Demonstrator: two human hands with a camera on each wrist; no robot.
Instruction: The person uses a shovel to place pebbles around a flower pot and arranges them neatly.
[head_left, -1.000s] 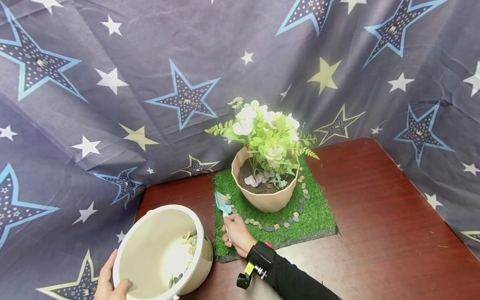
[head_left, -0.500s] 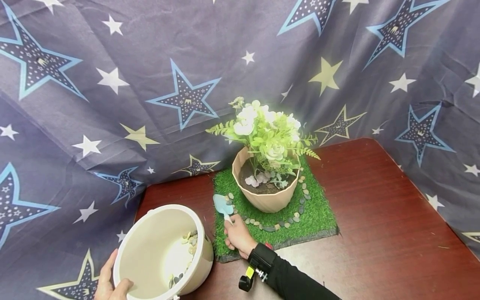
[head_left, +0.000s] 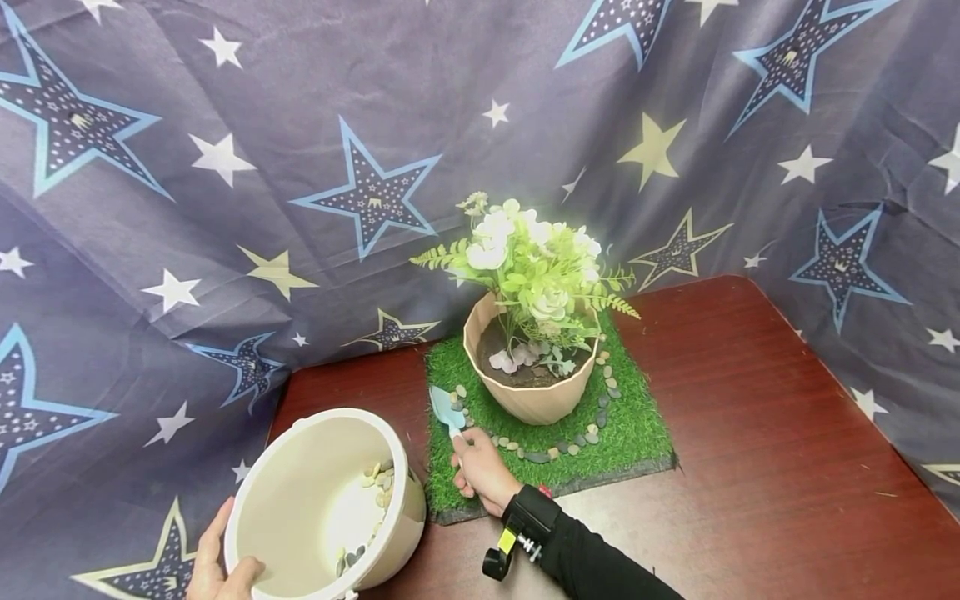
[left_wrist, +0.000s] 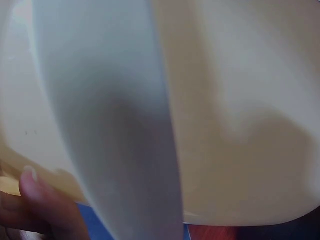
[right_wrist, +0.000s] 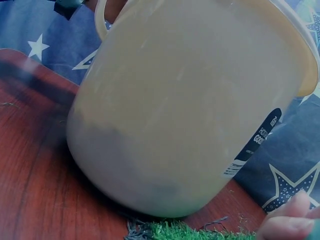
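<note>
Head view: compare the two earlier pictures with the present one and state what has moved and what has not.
Only the right hand shifted slightly, toward the near-right, tilting the small blue trowel it grips over the grass mat; half a second ago the blade lay flatter. The left hand still holds the tilted white bucket. Flower pot and pebble ring stayed put.

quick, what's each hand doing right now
Left hand: grips the rim of the white bucket.
Right hand: holds the small blue trowel over the grass mat.
</note>
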